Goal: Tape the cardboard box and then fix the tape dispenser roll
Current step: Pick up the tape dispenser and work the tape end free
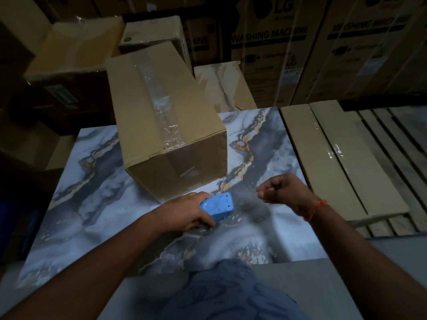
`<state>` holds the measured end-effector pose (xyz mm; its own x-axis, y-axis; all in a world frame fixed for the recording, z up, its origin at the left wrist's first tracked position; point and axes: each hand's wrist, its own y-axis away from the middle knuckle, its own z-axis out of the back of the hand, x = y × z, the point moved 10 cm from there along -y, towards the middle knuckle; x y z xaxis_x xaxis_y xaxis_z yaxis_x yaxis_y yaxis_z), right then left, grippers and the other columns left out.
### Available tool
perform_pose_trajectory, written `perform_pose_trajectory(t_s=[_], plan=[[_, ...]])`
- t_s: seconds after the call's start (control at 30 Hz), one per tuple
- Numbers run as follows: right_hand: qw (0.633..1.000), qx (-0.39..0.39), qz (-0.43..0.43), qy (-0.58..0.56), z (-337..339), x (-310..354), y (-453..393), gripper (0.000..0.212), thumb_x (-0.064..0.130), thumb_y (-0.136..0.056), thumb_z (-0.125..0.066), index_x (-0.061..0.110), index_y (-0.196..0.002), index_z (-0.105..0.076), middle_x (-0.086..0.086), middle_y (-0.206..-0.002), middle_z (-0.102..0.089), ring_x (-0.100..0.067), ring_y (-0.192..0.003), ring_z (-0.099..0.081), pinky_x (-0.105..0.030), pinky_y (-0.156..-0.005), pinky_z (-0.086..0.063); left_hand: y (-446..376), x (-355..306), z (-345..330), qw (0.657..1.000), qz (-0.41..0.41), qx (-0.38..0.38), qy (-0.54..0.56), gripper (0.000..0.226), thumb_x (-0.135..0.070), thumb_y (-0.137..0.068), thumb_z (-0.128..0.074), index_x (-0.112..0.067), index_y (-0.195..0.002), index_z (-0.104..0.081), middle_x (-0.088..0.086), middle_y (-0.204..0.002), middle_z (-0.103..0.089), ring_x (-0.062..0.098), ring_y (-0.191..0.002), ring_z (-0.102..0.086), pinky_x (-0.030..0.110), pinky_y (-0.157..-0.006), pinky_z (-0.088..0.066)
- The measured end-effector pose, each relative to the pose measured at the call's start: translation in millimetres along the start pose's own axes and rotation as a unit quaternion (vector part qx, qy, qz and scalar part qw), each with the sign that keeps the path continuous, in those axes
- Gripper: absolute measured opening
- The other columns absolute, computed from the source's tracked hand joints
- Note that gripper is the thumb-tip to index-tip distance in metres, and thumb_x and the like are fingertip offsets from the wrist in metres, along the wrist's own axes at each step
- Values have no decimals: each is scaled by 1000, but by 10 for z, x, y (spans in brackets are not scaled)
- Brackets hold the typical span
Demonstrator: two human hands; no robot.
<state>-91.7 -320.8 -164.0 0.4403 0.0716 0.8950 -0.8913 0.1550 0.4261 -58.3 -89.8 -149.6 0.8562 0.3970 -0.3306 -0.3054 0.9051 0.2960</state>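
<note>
A brown cardboard box point(161, 107) stands on a marble-patterned table point(97, 185), with clear tape point(159, 105) running along its top seam and down its near end. Just in front of the box, my left hand point(184, 213) is closed around a blue tape dispenser point(218, 205) that rests low on the table. My right hand point(282, 189) is to the right of the dispenser, fingers pinched together. A faint clear strip of tape seems to stretch between the dispenser and those fingers, but it is too dim to be sure.
Flat cardboard packs point(335, 158) wrapped in clear film lie to the right on a wooden pallet point(397, 144). Stacked cartons point(76, 49) and large washing machine boxes point(277, 42) fill the back. The room is dark.
</note>
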Motion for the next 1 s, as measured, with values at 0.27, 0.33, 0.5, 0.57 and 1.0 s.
perform_pose_trajectory(t_s=[0.27, 0.33, 0.5, 0.57, 1.0], plan=[[1000, -12, 9, 21, 383, 13, 86, 15, -16, -80, -69, -2, -86, -71, -16, -73, -65, -6, -55, -66, -15, -56, -55, 116, 245, -203, 988, 87, 117, -58, 48, -52, -88, -66, -52, -134, -51, 3, -155, -39, 31, -134, -46, 43, -106, -48], [999, -25, 18, 31, 393, 12, 81, 16, -16, -81, -67, -1, -85, -70, -17, -74, -66, -4, -54, -66, -15, -56, -55, 32, 183, -211, 989, 76, 107, -67, 46, -54, -90, -62, -52, -135, -51, 4, -155, -41, 32, -132, -48, 43, -106, -47], [994, -56, 32, 92, 476, -4, 96, 24, -14, -84, -64, 9, -82, -72, -5, -66, -72, -7, -58, -67, -16, -57, -53, -96, 23, -291, 993, 25, 83, -83, 41, -47, -95, -56, -57, -135, -52, 8, -156, -40, 32, -130, -49, 43, -102, -44], [987, -70, 36, 137, 516, -9, 100, 26, -11, -81, -68, 14, -85, -73, -9, -73, -76, -16, -68, -69, -25, -66, -57, -133, 29, -332, 997, 29, 62, -40, 49, -47, -93, -56, -55, -140, -47, 10, -160, -36, 31, -136, -48, 43, -104, -47], [916, -124, 170, 342, 68, 406, 201, 39, 7, -81, -68, 18, -116, -56, 3, -76, -75, -11, -67, -65, -21, -63, -46, -230, 221, -249, 936, 170, -105, 289, 35, -31, -85, -76, -30, -121, -76, -3, -119, -71, 3, -106, -61, 6, -88, -41]])
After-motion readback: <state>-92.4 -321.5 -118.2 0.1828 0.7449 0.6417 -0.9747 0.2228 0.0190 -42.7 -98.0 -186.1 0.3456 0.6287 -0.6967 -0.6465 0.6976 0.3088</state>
